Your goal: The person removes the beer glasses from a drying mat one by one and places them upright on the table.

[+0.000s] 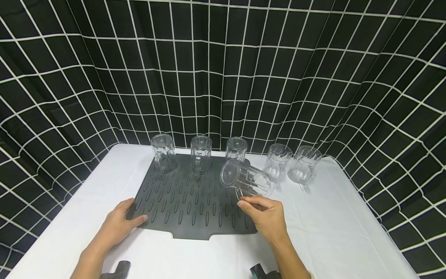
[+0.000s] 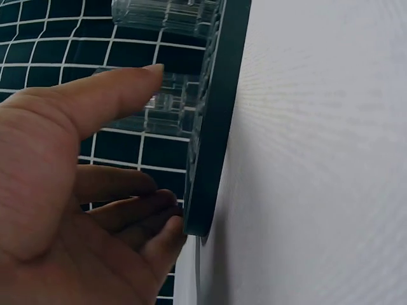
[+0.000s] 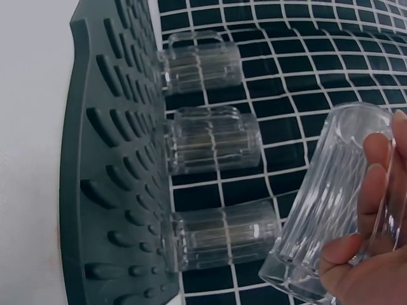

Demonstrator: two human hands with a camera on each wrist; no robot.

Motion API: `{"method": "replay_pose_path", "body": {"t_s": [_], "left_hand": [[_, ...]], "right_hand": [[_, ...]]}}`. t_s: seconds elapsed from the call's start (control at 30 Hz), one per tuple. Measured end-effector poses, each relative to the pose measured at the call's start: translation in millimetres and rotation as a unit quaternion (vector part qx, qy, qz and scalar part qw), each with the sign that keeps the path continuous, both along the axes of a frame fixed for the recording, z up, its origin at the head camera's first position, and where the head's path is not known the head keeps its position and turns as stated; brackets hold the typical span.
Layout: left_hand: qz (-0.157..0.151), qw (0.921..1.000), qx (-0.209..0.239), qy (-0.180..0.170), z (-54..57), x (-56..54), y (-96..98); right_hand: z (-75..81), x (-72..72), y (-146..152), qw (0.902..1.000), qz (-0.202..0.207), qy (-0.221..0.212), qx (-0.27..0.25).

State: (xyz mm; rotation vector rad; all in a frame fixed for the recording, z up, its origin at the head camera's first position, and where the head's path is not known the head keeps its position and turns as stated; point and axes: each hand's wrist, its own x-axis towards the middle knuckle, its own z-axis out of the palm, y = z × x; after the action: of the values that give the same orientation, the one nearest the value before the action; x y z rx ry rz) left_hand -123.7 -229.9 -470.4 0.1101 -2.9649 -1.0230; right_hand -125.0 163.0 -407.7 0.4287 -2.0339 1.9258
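Glass mug [image 1: 248,179] tilts beyond the right hand [image 1: 266,217] gripping its handle [image 1: 238,192].

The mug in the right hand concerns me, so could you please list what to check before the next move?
1. Right hand holding the held mug by its handle: ok.
2. Held mug upright or fully inverted: not ok, it is tilted.
3. Left hand at the left edge of the mat: ok.
4. Bare ridged space on the mat's near part: ok.
5. Gap between held mug and the mat's rightmost mug: cannot tell, they overlap in the head view.
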Motion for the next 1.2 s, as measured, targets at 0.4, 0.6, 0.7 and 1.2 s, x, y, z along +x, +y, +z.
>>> {"method": "replay_pose_path", "body": {"t_s": [0.4, 0.6, 0.7, 1.2], "left_hand": [[-0.023, 0.9983, 0.016, 0.051, 24.0, -4.9, 21.8], [-0.054, 0.9925, 0.064, 0.088, 45.9, -9.8, 46.7], [-0.076, 0.9866, 0.090, 0.113, 54.1, -12.6, 61.7], [-0.196, 0.9345, 0.257, 0.149, 69.6, -19.3, 136.0]], "right_hand": [[11.7, 6.8, -4.9, 0.9964, -0.026, -0.002, 0.080], [27.3, 16.0, -12.2, 0.9931, -0.034, 0.017, 0.111], [28.1, 16.5, -14.1, 0.9906, -0.030, 0.041, 0.127], [-9.7, 0.7, -9.6, 0.9814, 0.002, 0.114, 0.154]]}}
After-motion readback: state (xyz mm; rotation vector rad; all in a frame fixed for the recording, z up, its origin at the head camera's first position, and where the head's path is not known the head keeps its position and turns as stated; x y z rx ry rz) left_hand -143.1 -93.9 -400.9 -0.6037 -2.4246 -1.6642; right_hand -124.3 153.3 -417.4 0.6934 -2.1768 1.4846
